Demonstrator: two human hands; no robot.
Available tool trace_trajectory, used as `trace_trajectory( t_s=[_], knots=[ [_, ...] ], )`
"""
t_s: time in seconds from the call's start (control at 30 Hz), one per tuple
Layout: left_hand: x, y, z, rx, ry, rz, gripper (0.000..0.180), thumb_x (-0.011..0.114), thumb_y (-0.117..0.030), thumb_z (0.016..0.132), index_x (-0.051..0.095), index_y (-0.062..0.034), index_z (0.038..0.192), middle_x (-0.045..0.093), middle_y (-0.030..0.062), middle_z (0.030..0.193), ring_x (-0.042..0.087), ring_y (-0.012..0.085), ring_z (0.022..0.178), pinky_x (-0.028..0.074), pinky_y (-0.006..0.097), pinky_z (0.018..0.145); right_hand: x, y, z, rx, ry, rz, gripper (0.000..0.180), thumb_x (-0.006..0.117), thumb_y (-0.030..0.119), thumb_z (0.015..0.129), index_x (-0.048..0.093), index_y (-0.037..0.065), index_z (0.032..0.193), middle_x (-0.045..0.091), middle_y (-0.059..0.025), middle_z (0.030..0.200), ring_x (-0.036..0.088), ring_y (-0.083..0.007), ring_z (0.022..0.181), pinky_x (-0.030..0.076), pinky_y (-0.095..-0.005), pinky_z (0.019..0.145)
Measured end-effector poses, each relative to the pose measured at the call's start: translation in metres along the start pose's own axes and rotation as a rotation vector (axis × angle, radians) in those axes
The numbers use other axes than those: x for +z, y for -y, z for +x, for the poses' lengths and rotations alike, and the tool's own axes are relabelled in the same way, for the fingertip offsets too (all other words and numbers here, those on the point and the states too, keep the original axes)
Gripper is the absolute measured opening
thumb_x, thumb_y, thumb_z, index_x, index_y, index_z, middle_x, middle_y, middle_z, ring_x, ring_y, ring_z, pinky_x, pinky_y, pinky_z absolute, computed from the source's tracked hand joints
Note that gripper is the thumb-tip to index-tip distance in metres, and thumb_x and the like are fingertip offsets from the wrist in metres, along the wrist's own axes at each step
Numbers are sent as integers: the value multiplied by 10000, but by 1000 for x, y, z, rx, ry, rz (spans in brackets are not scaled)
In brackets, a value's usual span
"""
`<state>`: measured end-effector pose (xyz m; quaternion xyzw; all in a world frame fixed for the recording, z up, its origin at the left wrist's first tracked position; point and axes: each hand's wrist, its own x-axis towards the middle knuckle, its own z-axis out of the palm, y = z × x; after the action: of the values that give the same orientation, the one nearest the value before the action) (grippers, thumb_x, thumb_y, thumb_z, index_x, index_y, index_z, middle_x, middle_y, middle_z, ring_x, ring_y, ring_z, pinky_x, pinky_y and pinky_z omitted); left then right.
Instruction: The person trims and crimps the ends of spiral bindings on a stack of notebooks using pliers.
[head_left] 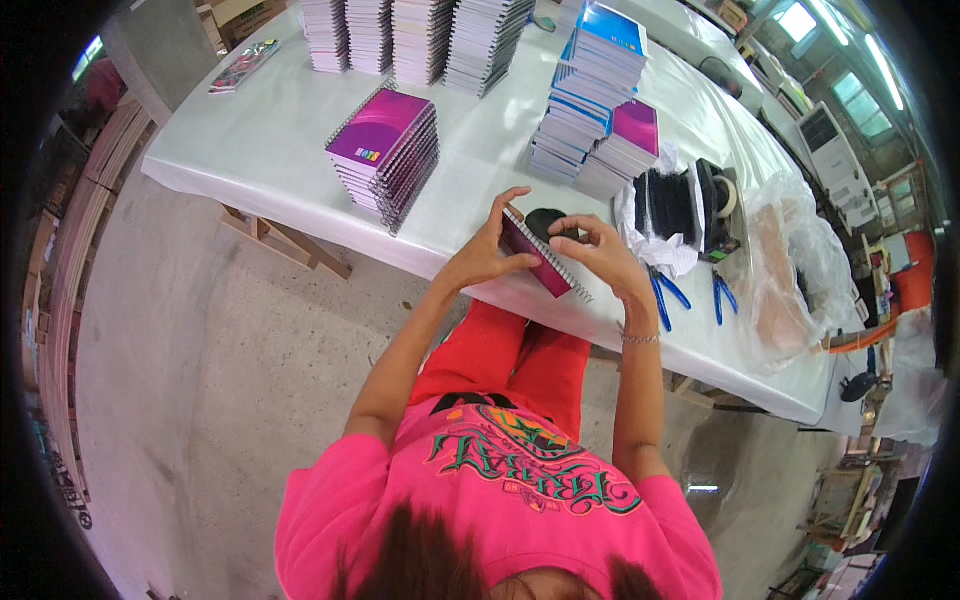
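While the left hand grips a purple notebook by its left side in the head view, thumb across the near face and fingers reaching up to its top, the right hand is at the notebook's other side, along the wire binding. The notebook is tilted, its wire coil running down to the right and jutting past the lower end of the cover. It sits between the two hands, just inside the near edge of the worktop. The right thumb and fingers are bent close together in a narrow pose beside the coil; whether they pinch the wire, I cannot tell.

Just behind the notebook is a dark round object, partly hidden. A stack of purple notebooks stands to the left, close to the near edge. Toward the far edge are pale stacks of notebooks, and right of these a tall blue stack. To the right of the hands lie a black spool and two blue pliers, the pliers by the near edge. A clear plastic bag spreads near the right end.
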<state>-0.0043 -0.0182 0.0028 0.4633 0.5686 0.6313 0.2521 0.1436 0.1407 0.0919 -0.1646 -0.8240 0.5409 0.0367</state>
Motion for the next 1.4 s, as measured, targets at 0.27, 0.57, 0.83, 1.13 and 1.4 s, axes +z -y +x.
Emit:
trace_trajectory(
  t_s=[0.27, 0.57, 0.83, 1.13, 1.4],
  knots=[
    [5, -5, 1, 13, -17, -47, 996, 857, -203, 706, 243, -117, 1487, 445, 85, 1148, 453, 219, 1108, 351, 348, 1025, 10, -22, 23, -319, -299, -337, 460, 805, 279, 765, 669, 68, 1151, 561, -172, 1266, 523, -318, 1191, 426, -382, 997],
    [44, -10, -10, 98, -354, 10, 401, 609, -132, 929, 479, -43, 1297, 496, 121, 1234, 491, 222, 1106, 377, 326, 994, -54, -98, -42, -135, -960, -529, 581, 783, 356, 793, 586, 120, 1286, 377, -212, 1459, 380, -375, 1333, 314, -463, 1087],
    [37, 2, -9, 30, -409, -25, 195, 670, -146, 906, 611, -8, 1032, 595, 62, 889, 553, 156, 801, 460, 271, 777, -68, -139, -123, 212, -771, -718, 600, 738, 412, 818, 547, 129, 1311, 519, -181, 1246, 494, -336, 1173, 348, -486, 1019],
    [30, -19, -14, 11, -382, 93, 202, 684, -94, 889, 664, -4, 1070, 673, 65, 997, 596, 103, 809, 477, 243, 749, 56, -40, -85, -248, -791, -300, 498, 764, 170, 802, 537, 1, 1212, 534, -159, 1117, 549, -288, 1021, 443, -375, 894],
    [32, -34, -12, 7, -420, -100, 232, 638, -21, 896, 669, -4, 1125, 706, 40, 894, 645, 88, 835, 515, 224, 740, 104, -13, -55, -289, -650, -260, 542, 777, 168, 755, 544, 17, 1221, 573, -167, 1098, 565, -336, 1019, 450, -428, 867]
  ],
)
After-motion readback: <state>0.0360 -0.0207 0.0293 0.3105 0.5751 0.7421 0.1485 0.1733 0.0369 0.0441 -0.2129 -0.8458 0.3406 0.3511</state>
